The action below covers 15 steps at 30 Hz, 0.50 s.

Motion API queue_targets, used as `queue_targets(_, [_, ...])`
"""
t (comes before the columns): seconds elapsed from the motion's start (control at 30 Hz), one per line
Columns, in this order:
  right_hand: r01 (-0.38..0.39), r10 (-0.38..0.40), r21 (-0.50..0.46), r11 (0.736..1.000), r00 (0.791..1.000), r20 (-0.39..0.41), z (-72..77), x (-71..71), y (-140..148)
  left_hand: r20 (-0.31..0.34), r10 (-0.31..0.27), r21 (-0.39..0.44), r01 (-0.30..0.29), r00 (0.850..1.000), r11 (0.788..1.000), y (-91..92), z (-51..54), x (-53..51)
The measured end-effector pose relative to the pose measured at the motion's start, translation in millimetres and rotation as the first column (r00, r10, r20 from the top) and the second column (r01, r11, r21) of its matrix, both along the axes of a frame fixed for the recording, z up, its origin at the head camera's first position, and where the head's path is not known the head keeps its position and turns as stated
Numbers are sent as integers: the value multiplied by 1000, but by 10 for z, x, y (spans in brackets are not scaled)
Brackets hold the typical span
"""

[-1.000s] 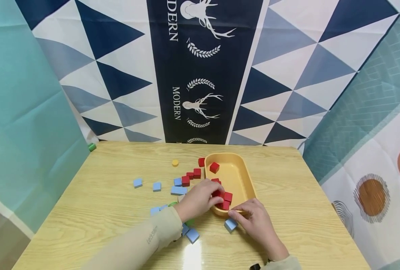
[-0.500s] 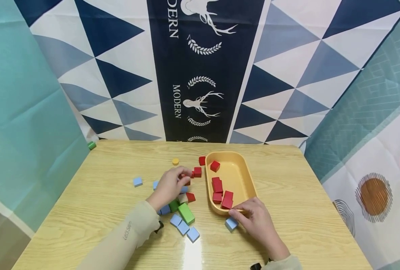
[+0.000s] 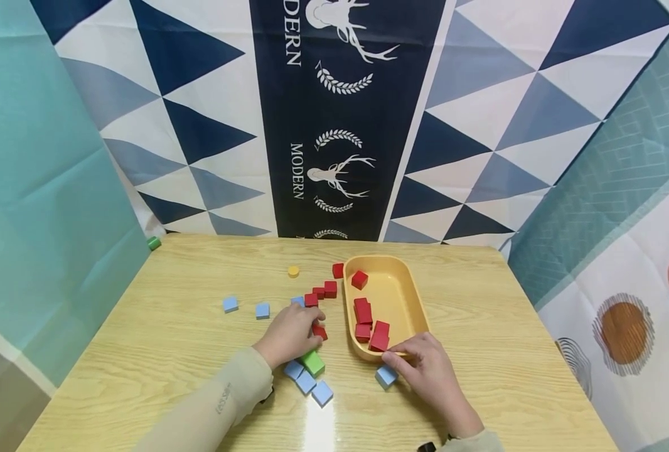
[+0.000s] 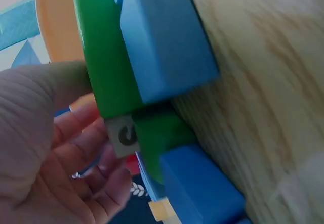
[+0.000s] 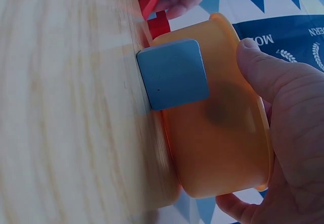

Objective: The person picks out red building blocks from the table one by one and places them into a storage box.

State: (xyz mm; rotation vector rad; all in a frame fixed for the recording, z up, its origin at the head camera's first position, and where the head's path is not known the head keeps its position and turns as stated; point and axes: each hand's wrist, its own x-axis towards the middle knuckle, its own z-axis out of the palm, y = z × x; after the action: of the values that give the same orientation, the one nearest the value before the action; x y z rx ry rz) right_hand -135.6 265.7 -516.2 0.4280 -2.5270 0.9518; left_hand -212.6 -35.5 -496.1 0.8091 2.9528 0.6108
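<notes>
My left hand hovers low over the block pile left of the tray. Its thumb and fingers lie apart around a red block; I see no firm grip on it. In the left wrist view the fingers curve loosely beside a green block and a pale block with a dark mark. My right hand grips the near rim of the yellow tray, thumb on the rim, fingers partly hidden. Several red blocks lie inside. A blue block sits against the tray's near outer side.
More red blocks lie just left of the tray. Several blue blocks and a green block lie in front of my left hand. Two blue blocks are farther left. A yellow disc lies behind.
My left hand has let red blocks drop in the tray, moved left to the pile, then come down nearer toward the red block. My right hand stays on the tray rim.
</notes>
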Motion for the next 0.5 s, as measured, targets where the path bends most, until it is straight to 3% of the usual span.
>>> queue_targets(0.2, [7,-7,3,1000,999,33,-1,4,-12,-40,9,-65,-12,999,998,31,-38,13])
queue_targets(0.33, [8,-8,12,1000,999,31,-4,1,-12,-59,73,59,-69,996,996,76,74,5])
queue_targets(0.5, [13,-14,9,1000,1000,28,1,12,-5,-75,120,246,-98,990,964,252,332,5])
